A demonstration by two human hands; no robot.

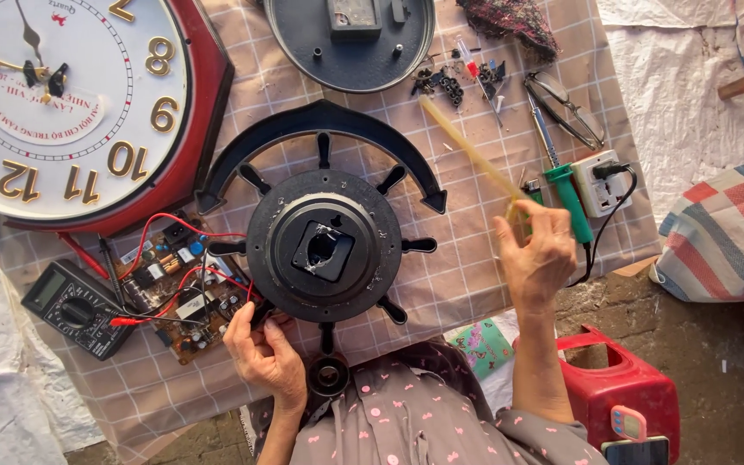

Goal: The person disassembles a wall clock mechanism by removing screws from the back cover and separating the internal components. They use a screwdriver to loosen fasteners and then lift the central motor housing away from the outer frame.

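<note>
— While your right hand (537, 257) is up over the checked cloth (467, 284), what are its fingers closed on?

— Your fingertips are pinched together on the near end of a long yellowish stick (468, 151). It runs away from you at a slant, up and to the left across the cloth, and its far end lies near a heap of small black parts (441, 84).

— And your left hand (262, 349)?

— It grips the near left edge of the black ship's-wheel frame (325, 245), fingers curled around the rim, thumb on top. That frame lies flat in the middle of the cloth, right in front of you, with a square hole at its centre.

— What sits around it?

— Just beside your left hand is a brown circuit board (178, 288) with red wires, and left of that a dark multimeter (75, 306). A black curved arch piece (320, 129) lies just beyond the wheel. A big red-rimmed wall clock (71, 103) fills the far left corner, and a round grey clock back (350, 39) is at the top. Near your right hand rests a green-handled soldering iron (566, 185), beside a white power socket (603, 181) with a black plug in it. A red plastic stool (626, 379) stands on the floor at your right elbow.
</note>
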